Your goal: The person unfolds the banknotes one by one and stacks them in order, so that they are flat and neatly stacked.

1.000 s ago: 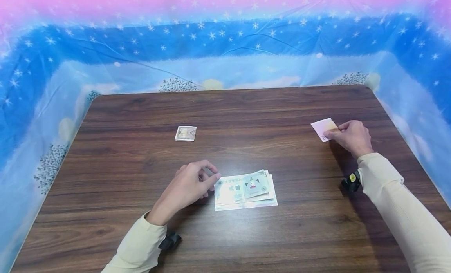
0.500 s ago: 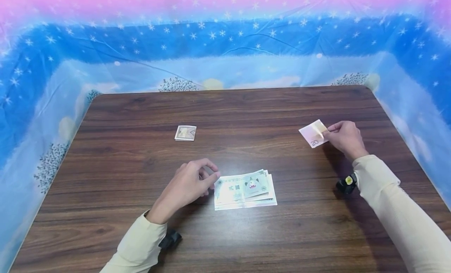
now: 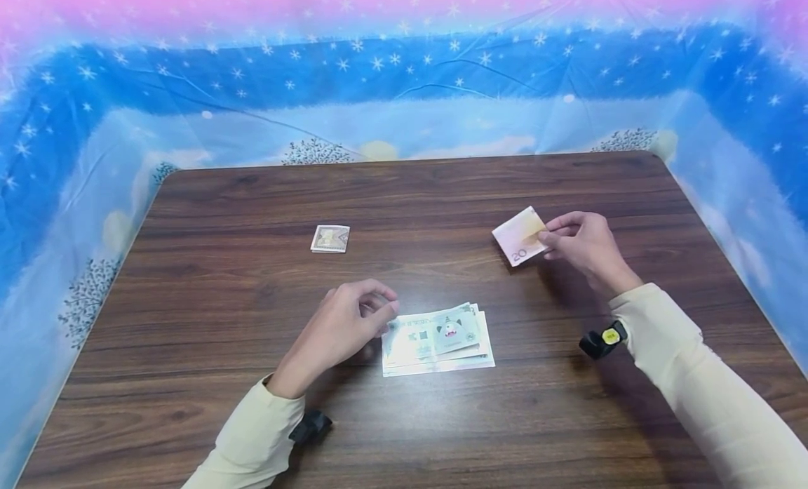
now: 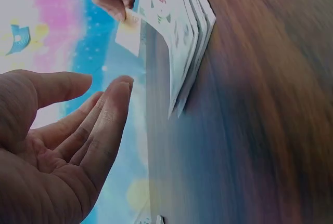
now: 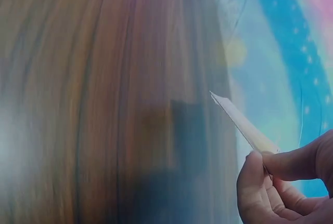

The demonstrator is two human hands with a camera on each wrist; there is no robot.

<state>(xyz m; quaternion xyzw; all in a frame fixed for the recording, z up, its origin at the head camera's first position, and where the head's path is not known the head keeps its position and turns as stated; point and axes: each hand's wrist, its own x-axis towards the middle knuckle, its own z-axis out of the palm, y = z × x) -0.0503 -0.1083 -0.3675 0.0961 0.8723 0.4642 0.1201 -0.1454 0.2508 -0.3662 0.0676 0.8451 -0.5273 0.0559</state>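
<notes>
Between thumb and fingertips my right hand (image 3: 588, 250) pinches a folded banknote (image 3: 516, 239), pale pink and yellow with a printed 20, held above the right half of the table. The right wrist view has this note (image 5: 242, 122) nearly edge-on in the pinch. My left hand (image 3: 337, 327) is at the left edge of a pile of pale green banknotes (image 3: 435, 342), its fingers loosely bent. In the left wrist view a gap separates thumb and fingertips, with nothing between them, and the pile (image 4: 174, 31) lies beyond. Another folded banknote (image 3: 330, 238), brownish, lies farther back on the left.
The dark wood-grain table (image 3: 221, 299) has rounded far corners. A blue and pink snowflake-patterned cloth (image 3: 379, 68) surrounds its back and sides. Each wrist carries a black strapped device (image 3: 602, 339).
My right hand has carried the folded 20 note leftward, from the right side towards the middle. My left hand, the pile and the other folded note have stayed nearly where they were.
</notes>
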